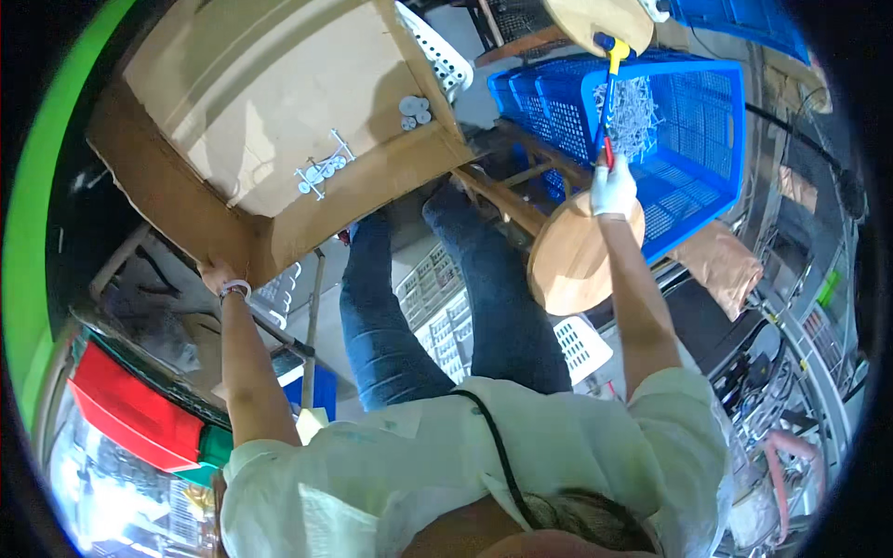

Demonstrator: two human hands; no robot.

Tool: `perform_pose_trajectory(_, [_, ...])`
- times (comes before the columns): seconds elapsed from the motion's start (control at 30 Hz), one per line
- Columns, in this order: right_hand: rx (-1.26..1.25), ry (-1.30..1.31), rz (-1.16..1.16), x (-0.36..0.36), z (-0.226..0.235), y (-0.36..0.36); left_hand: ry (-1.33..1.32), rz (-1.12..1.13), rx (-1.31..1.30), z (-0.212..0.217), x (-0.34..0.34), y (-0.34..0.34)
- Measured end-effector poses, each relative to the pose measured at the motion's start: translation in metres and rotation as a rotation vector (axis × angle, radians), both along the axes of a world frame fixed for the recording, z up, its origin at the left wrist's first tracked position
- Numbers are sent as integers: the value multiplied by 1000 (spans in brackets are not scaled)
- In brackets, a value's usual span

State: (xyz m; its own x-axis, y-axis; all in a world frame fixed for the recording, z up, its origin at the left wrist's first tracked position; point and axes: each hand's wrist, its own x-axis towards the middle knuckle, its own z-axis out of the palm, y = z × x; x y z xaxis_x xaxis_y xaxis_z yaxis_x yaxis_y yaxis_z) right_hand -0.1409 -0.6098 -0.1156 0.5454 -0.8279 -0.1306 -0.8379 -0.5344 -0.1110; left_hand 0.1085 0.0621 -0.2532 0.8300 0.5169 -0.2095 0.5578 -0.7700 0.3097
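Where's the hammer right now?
Head view, upper right: the hammer is in the gloved right hand, seen over the blue crate, its head overlapping a round wooden board.

Red bin [135, 409], lower left; green bin [216, 448] adjoining it. Green panel [33, 214], tall, along the left rim. Perforated basket [437, 56], white, upper middle. Wooden disc [579, 15], pale, round, at the top edge. Slotted tray [584, 349], white, lower middle. Packet [716, 265], brown, creased, at right. Hose [777, 474], pink, bent, lower right, amid assorted clutter [758, 367], partly indistinct.
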Motion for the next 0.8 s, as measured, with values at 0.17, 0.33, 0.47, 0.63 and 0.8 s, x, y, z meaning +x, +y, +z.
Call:
perform_pose_trajectory(0.17, [156, -22, -8, 36, -4, 16, 84, 282, -632, 14, 9, -18])
perform_pose_trajectory(0.33, [544, -452, 144, 164, -66, 107, 128, 291, -434, -8, 0, 17])
perform_pose_trajectory(0.47, [390, -175, 239, 226, -91, 123, 169, 139, -42, -8, 8, 40])
perform_pose_trajectory(0.63, [630, -185, 194, 174, -123, 107, 66, 276, -169, 46, -3, -55])
perform_pose_trajectory(0.8, [821, -43, 158, 163, -104, 157, -46, -326, 89, 76, -20, 69])
